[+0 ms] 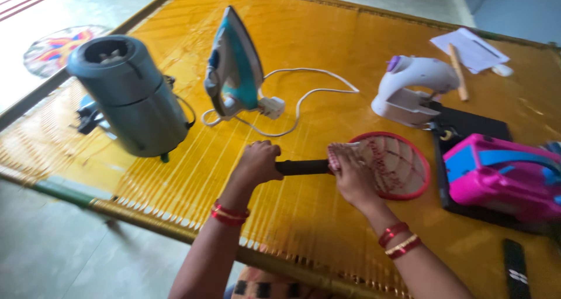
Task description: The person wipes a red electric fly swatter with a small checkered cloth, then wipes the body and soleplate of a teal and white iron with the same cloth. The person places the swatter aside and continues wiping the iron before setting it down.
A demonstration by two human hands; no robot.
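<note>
A yellow woven mat (327, 30) covers a pale tiled floor (70, 258) in daylight.

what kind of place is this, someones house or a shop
Most likely a home, with the work done on a yellow woven mat spread on the floor. Household things stand on it: a clothes iron, a grey mixer base and a small white sewing machine. A painted floor pattern suggests the same.

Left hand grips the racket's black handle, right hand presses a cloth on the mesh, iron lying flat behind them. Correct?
Not quite. The head view shows the iron standing upright on its heel, not flat. The rest holds: left hand grips the racket handle, right hand presses the cloth on the mesh.
</note>
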